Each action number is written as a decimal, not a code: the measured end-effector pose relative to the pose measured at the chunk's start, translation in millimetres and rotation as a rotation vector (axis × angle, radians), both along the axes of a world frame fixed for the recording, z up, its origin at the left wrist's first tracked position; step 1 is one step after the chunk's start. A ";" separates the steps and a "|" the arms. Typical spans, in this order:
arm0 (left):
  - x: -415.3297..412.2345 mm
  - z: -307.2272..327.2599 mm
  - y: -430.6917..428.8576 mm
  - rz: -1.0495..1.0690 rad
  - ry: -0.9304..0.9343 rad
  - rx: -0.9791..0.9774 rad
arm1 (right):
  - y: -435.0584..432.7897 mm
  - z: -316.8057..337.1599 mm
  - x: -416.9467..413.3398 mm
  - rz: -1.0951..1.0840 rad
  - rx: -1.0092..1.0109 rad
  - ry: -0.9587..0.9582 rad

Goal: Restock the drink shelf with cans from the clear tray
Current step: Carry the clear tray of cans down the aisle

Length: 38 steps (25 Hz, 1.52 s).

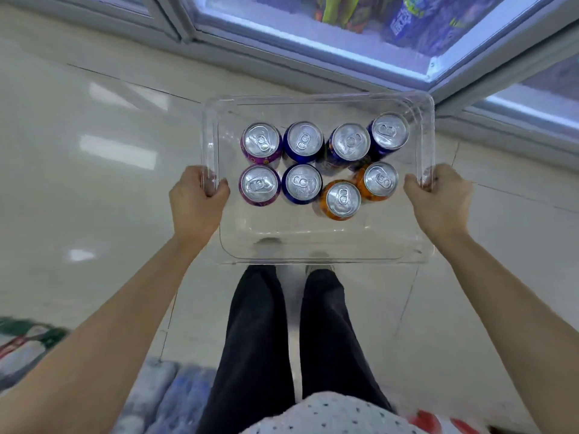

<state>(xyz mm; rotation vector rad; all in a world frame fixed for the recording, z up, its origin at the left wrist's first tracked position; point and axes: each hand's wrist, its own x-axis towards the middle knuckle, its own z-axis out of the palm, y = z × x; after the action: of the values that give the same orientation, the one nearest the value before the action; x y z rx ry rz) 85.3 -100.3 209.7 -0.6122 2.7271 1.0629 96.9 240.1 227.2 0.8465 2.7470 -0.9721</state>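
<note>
Head view, looking down. A clear tray [316, 245] is held level above the pale tiled floor [94, 151], in front of the person's dark trousers [260, 333]. The left hand [195, 202] is wrapped around the tray's left rim and the right hand [438, 198] around its right rim, fingers curled over each edge. Eight upright cans stand in the tray's far half, in two rows of four. Far row, from the tray's left: one purple can [261, 142], then three blue cans [303, 141] [350, 142] [389, 131]. Near row: a second purple can [259, 184], one blue can [301, 183], and two orange cans [342, 199] [380, 180]. Beyond the tray's far edge stands a lit cooler [313, 42], with blurred packages inside; its shelf cannot be made out.
</note>
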 end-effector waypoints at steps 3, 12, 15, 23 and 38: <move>24.5 82.3 -25.9 0.136 0.013 -0.008 | -23.7 77.7 -12.1 0.154 0.025 0.016; 84.7 234.2 -156.4 0.502 0.094 -0.018 | -181.6 231.3 -70.1 0.539 -0.026 0.153; 84.8 261.6 -219.5 0.578 0.115 -0.019 | -254.6 253.7 -90.9 0.584 -0.045 0.198; 56.5 307.4 -395.1 0.754 0.117 -0.008 | -471.6 288.2 -187.2 0.759 -0.135 0.138; -90.2 333.1 -718.0 1.238 0.081 -0.156 | -930.6 328.6 -428.4 1.329 -0.242 0.167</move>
<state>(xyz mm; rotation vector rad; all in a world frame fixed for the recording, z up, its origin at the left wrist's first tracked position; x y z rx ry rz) -4.9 -818.3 542.8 -2.4640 2.3311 0.9805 -331.4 -690.5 555.8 -1.0337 2.3543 -0.9464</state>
